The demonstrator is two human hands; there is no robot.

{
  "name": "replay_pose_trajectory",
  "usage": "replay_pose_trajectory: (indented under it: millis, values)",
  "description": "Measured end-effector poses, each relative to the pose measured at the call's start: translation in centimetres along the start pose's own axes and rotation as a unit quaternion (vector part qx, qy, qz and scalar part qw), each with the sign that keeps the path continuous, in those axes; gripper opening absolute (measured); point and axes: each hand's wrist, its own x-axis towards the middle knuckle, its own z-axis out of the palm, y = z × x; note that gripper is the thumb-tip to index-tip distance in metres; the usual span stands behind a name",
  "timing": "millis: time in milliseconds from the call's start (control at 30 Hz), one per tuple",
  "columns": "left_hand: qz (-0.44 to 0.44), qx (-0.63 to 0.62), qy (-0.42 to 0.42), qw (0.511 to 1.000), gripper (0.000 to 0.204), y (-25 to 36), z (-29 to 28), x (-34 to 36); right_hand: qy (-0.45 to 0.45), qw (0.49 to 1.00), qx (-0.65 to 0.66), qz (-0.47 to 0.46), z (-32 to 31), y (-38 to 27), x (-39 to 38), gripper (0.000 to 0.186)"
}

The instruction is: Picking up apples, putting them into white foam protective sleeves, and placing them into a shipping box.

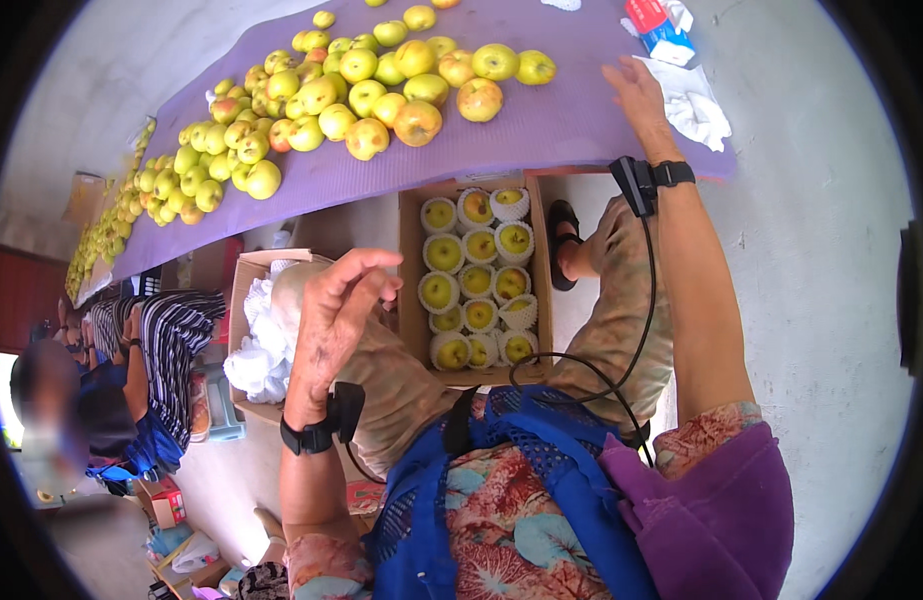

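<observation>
My left hand [336, 305] is raised in front of me with its fingers loosely curled and nothing in it, above a cardboard box of white foam nets [256, 340]. My right hand [636, 95] rests flat on the purple mat [541, 130], palm down, beside white foam nets [696, 105] and to the right of a pile of yellow-green apples [381, 90]. Below the mat, between my knees, an open cardboard box [409, 260] holds several apples [478, 285] wrapped in foam nets, laid in rows. Both wrists wear black straps with cables.
A red, white and blue packet [661, 28] lies at the mat's far right. More apples [111, 230] run along the mat to the left. Another person in a striped top [171, 350] sits at my left. My sandalled foot [564, 245] stands beside the apple box.
</observation>
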Motion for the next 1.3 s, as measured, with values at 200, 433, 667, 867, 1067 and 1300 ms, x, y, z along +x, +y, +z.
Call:
replay_pose_trajectory:
  millis: [200, 433, 667, 867, 1067, 1300]
  values:
    - [-0.024, 0.019, -0.090, 0.996, 0.021, -1.9, 1.7, 3.3, 0.015, 0.999, 0.028, -0.022, 0.0, -0.9, -0.4, 0.060]
    - [-0.088, 0.066, -0.220, 0.969, 0.025, -5.1, 1.0, 6.0, -0.013, 0.999, 0.031, -0.018, 1.0, -1.7, -0.3, 0.058]
    - [-0.052, 0.114, -0.212, 0.969, 0.031, -2.3, -0.5, 9.1, -0.044, 0.999, -0.005, -0.027, 0.8, -3.1, -0.2, 0.055]
    - [-0.006, 0.019, -0.147, 0.989, 0.026, -1.9, -1.5, 11.9, -0.015, 0.999, 0.044, -0.008, 1.3, -4.1, -1.2, 0.053]
    - [0.012, -0.036, -0.128, 0.991, 0.021, -2.5, -1.1, 14.4, -0.009, 1.000, 0.021, -0.015, 2.0, -5.8, -1.9, 0.050]
    - [-0.044, -0.053, -0.187, 0.980, 0.018, -5.2, 1.8, 15.5, 0.012, 0.985, 0.006, -0.173, 4.9, -10.4, -3.3, 0.043]
